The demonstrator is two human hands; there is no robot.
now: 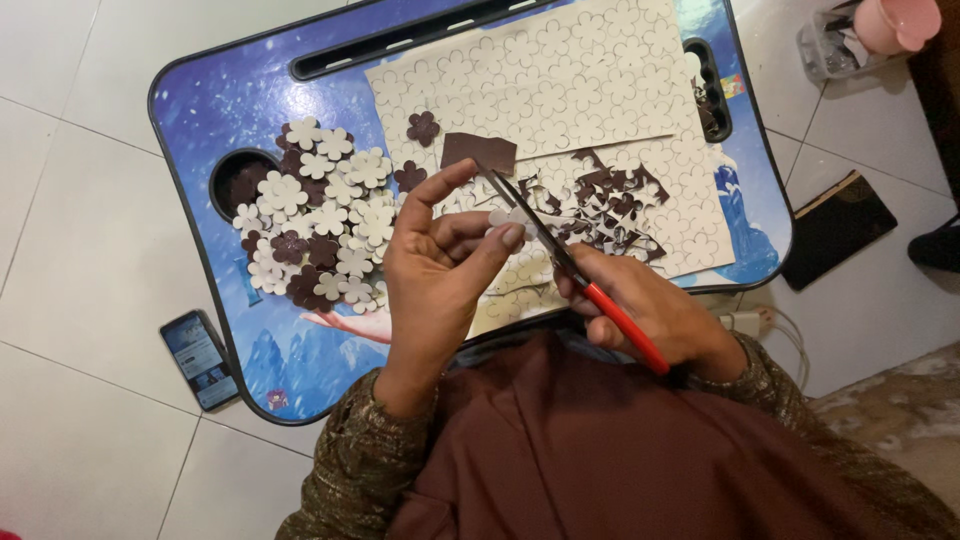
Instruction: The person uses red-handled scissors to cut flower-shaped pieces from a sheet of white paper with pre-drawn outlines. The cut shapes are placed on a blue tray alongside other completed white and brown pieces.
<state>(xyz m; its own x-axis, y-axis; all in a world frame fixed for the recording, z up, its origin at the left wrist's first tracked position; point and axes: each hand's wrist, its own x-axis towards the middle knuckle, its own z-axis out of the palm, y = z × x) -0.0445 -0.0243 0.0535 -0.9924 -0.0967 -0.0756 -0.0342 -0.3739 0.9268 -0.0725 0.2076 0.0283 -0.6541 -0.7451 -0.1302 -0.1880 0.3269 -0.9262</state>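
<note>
My left hand (440, 270) pinches a small piece of sheet, brown on one side and white on the other (479, 151), held up above the lap table. My right hand (655, 315) grips red-handled scissors (575, 275), whose blades reach up to the piece between my left fingers. Below lies a white sheet printed with flower outlines (560, 80), and brown and white offcuts (610, 200) are scattered on its lower part. A pile of cut-out flower shapes (320, 210), white and dark brown, sits to the left.
The blue lap table (210, 100) has a round cup recess (235, 180) and a slot along its far edge. A phone (200, 358) lies on the tiled floor at left. A dark notebook (838, 228) and a pink cup (895, 22) are at right.
</note>
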